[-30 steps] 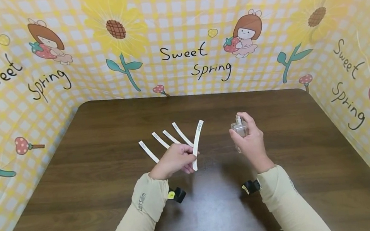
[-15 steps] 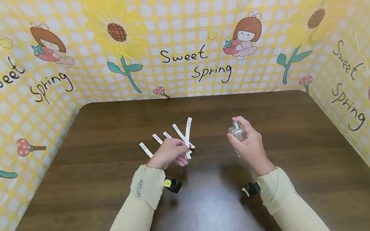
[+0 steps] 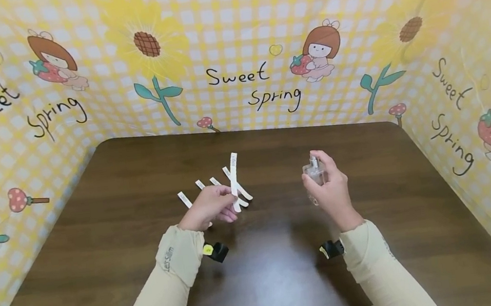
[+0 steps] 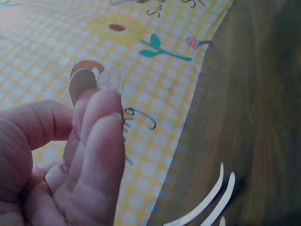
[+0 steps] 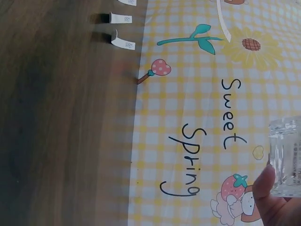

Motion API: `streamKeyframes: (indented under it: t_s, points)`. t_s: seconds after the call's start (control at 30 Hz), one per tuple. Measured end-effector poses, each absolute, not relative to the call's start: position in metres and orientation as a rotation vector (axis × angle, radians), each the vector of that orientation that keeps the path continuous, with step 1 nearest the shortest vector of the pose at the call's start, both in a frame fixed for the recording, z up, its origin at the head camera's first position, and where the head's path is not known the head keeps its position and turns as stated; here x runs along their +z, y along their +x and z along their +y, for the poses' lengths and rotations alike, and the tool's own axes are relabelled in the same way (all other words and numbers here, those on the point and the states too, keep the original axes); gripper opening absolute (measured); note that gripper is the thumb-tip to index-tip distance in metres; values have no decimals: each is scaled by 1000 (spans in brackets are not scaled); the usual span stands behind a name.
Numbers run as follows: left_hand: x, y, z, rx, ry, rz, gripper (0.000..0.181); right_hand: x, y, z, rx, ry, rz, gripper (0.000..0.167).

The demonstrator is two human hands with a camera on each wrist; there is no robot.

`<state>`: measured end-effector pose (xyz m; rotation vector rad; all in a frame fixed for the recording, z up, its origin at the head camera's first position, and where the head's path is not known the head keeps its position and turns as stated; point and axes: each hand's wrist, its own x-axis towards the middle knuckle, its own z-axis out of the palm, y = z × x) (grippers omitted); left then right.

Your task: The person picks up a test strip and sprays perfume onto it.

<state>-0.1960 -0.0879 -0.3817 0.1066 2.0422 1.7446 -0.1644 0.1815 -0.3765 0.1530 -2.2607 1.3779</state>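
Observation:
Between thumb and fingers my left hand (image 3: 210, 206) pinches a white paper test strip (image 3: 234, 167), raised above the table with its printed end up. The strip's rounded lower end (image 4: 82, 84) shows beyond the fingers in the left wrist view. Several similar strips (image 3: 184, 200) lie fanned on the table under and behind this hand, which partly hides them. To the right, my right hand (image 3: 336, 190) grips a clear glass perfume bottle (image 3: 314, 171) held upright, index finger on its silver spray top. The right wrist view catches the glass body (image 5: 286, 157) at its edge.
A dark brown wooden table (image 3: 267, 284) spreads beneath both hands. Yellow checked cloth (image 3: 229, 31) with flowers and cartoon figures encloses it at the back and sides. A small black camera (image 3: 217, 252) is on the left wrist and another camera (image 3: 331, 249) on the right.
My left hand has moved left with the pinched strip, over the strips on the table. The right hand with the perfume bottle has hardly moved. The head view has shifted slightly.

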Motion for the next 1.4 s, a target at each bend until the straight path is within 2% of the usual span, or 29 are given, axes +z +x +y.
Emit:
streamKeyframes:
  t_s: [0.43, 0.8, 1.07, 1.4]
  points:
    - [-370, -201, -154, 1714, 33, 2107, 30, -368, -169, 204, 1298, 224, -2140, 50]
    - [-381, -197, -223, 1616, -63, 2198, 42, -366, -165, 237, 1167, 198, -2078, 49]
    - [-380, -196, -262, 1463, -90, 2323, 41, -355, -165, 248, 1157, 175, -2047, 48]
    - [-380, -188, -287, 1395, -177, 2323, 40, -347, -167, 260, 1119, 175, -1994, 50]
